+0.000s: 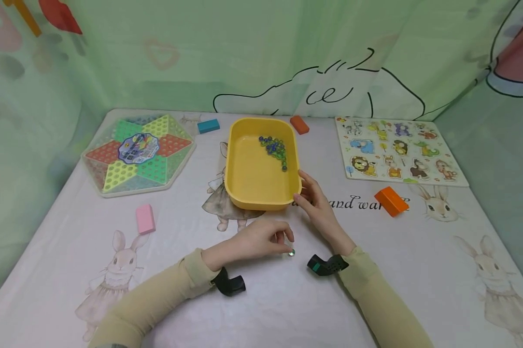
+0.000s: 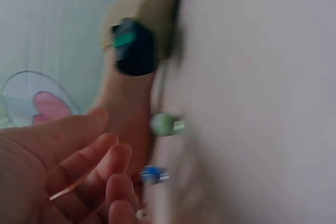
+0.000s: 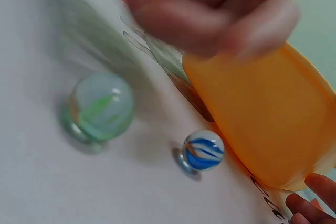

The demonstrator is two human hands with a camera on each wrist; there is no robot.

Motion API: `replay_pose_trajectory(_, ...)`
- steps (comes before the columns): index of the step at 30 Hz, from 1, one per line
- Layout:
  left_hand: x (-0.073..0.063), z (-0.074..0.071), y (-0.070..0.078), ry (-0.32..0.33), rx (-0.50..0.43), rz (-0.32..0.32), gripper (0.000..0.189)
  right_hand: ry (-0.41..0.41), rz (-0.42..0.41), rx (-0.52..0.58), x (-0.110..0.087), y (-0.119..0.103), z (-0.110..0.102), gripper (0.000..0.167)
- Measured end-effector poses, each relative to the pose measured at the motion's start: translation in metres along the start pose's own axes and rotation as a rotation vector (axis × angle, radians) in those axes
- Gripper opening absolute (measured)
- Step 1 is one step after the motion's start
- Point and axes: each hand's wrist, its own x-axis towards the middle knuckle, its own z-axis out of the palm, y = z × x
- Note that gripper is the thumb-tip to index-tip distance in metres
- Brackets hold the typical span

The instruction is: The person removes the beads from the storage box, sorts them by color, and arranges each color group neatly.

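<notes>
My left hand (image 1: 261, 240), fingers loosely bent, hovers over the cloth right by a clear glass marble with green swirls (image 1: 291, 252). Nothing shows between its fingers in the left wrist view. A blue-and-white marble (image 3: 203, 150) lies on the cloth between the green one and a yellow plastic bin (image 1: 252, 179); the left hand hides it in the head view. My right hand (image 1: 319, 208) rests against the bin's near right corner, thumb at the rim and fingers along the outer wall. Several blue and green marbles (image 1: 276, 150) lie inside the bin, toward its right side.
A hexagonal Chinese checkers board (image 1: 139, 154) lies at the back left, an animal puzzle board (image 1: 400, 150) at the back right. Around the bin are a pink block (image 1: 146, 219), a blue block (image 1: 208, 126), a red-orange block (image 1: 299, 124) and an orange block (image 1: 391, 201).
</notes>
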Motion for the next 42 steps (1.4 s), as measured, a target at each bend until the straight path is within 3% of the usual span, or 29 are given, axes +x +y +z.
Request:
replay_pose_trajectory(3, 0.001, -0.017, 0.006, -0.041, -0.071, 0.055, 0.018, -0.001, -0.002, -0.004, 0.0, 0.0, -0.001, 0.057)
replay_pose_trajectory(9, 0.007, -0.057, 0.017, -0.247, -0.112, 0.214, 0.019, 0.002, -0.011, -0.003, 0.001, 0.001, -0.003, 0.057)
replay_pose_trajectory(12, 0.015, -0.076, 0.018, -0.268, -0.111, 0.236, 0.018, 0.003, -0.012, -0.002, 0.001, 0.002, -0.005, 0.058)
replay_pose_trajectory(15, 0.029, -0.094, 0.013, -0.203, -0.114, 0.197, 0.02, 0.0, -0.013, -0.005, 0.001, 0.003, -0.007, 0.058)
replay_pose_trajectory(19, 0.055, -0.113, 0.003, -0.064, -0.141, 0.1, 0.023, -0.003, -0.009, -0.008, 0.001, 0.004, -0.008, 0.058)
replay_pose_trajectory(22, 0.075, -0.119, -0.004, 0.019, -0.118, 0.022, 0.024, 0.003, 0.002, -0.009, 0.001, 0.004, -0.007, 0.058)
replay_pose_trajectory(24, 0.087, -0.12, -0.009, 0.042, -0.068, -0.038, 0.023, 0.004, 0.005, -0.009, 0.0, 0.004, -0.005, 0.058)
replay_pose_trajectory(30, 0.113, -0.112, -0.027, -0.011, 0.181, -0.197, 0.018, -0.011, -0.005, -0.009, 0.001, 0.004, 0.001, 0.058)
replay_pose_trajectory(37, 0.129, -0.102, -0.036, -0.121, 0.38, -0.267, 0.018, 0.0, -0.019, -0.012, 0.0, 0.004, 0.002, 0.059)
replay_pose_trajectory(42, 0.133, -0.098, -0.039, -0.132, 0.464, -0.299, 0.021, 0.002, -0.027, -0.012, -0.001, 0.004, 0.001, 0.059)
